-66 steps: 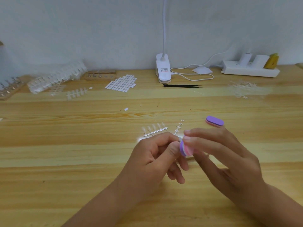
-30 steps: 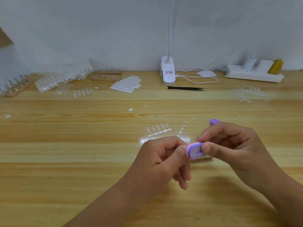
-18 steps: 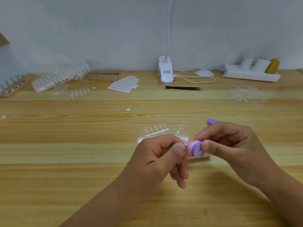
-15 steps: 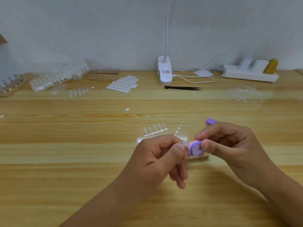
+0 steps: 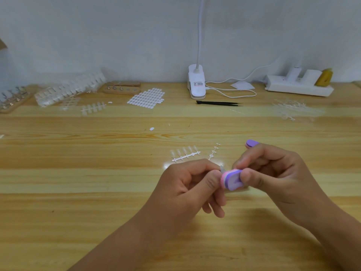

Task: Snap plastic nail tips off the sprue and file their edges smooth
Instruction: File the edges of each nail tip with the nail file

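Filing step in hand. Pinches clear nail tip [image 5: 222,169] between curled thumb and forefinger of left hand [image 5: 185,186], above table; grips purple-pink file block [image 5: 232,180] in curled right hand [image 5: 277,173], against tip's edge. Recommend short light strokes, firm pinch

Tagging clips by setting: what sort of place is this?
Probably a nail-craft workbench: a wooden table with sprues of clear nail tips, a sheet of white oval tabs and a clip-on lamp.

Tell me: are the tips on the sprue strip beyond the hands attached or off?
Attached: five clear tips line the sprue strip. The shorter sprue beside it looks bare.
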A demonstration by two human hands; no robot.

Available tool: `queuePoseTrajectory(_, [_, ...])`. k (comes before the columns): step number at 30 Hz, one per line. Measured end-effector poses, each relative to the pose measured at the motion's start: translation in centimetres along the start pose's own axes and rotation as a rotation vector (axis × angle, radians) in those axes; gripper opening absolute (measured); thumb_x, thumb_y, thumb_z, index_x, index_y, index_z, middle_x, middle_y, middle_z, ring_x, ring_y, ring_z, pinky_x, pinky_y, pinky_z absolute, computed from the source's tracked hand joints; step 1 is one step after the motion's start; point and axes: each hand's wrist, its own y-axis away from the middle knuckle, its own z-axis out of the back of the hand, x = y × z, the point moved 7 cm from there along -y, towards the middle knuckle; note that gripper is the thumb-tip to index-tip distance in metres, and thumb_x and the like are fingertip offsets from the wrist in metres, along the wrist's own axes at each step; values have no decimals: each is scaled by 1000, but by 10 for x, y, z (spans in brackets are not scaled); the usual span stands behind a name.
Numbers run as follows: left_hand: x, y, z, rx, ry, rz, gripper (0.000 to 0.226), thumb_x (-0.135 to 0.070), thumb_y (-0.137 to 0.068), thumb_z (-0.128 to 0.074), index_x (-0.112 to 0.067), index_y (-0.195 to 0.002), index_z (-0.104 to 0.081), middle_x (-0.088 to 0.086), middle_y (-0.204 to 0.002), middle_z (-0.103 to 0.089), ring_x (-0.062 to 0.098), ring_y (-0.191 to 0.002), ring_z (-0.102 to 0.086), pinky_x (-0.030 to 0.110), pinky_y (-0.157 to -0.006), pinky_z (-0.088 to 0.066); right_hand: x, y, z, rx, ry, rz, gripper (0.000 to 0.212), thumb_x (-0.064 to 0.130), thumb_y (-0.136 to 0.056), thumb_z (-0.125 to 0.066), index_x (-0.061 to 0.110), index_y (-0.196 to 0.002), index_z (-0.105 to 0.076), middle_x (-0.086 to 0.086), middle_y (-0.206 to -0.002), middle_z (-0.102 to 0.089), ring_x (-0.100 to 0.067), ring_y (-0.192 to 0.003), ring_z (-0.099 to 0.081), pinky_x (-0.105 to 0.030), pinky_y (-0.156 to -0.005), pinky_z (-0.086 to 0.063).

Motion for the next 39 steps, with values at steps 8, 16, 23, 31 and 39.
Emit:
queuePoseTrajectory(8, [-1, 0, 2, -17, -7, -17, 19, -20, -94, -54, -12, -84, -67, -1, -62, -63, 20, -54, -67, 30, -52, -50, -1, 1, 0, -15, 7, 10, 34, 48, -65, -88, 18, -76, -75, -6, -70, -72, -14, -63, -67, -21, -62, -55])
queuePoseTrajectory(16, [-1, -1, 4, -20, -36, -43, 17, -21, -95, -57, -12, -85, -67, 0, -64, -65, 19, -58, -68, 28, -53, -51, -4, -2, 8, -46, -8, -13, 37, 52, -63, -88, 20, -77, -77, -3, -66, -70, -15, -57, -63, -20, -65, -55])
queuePoseTrajectory(23, [-18, 1, 11, -192, -517, -284, 10, -22, -89, -67, -18, -88, -76, -6, -75, -69, 13, -71, -64, 17, -59, -48, -8, -1, 0, -18, -69, -49, 34, 49, -74, -83, 17, -80, -74, -1, -72, -68, -15, -59, -60, -22, -61, -53])
queuePoseTrajectory(31, [-21, 3, 10, -224, -587, -345, 8, -18, -87, -69, -16, -86, -77, -4, -73, -68, 12, -68, -60, 22, -56, -48, -8, 0, 5, -35, 14, -6, 30, 47, -76, -81, 18, -80, -75, -2, -71, -70, -14, -59, -62, -18, -69, -54])
queuePoseTrajectory(39, [-24, 4, 12, -251, -584, -368, 8, -16, -86, -70, -15, -88, -78, -9, -79, -71, 11, -70, -62, 16, -60, -46, -10, 2, 9, -56, 17, -24, 31, 46, -74, -81, 17, -78, -74, -3, -69, -69, -16, -59, -61, -18, -72, -54])
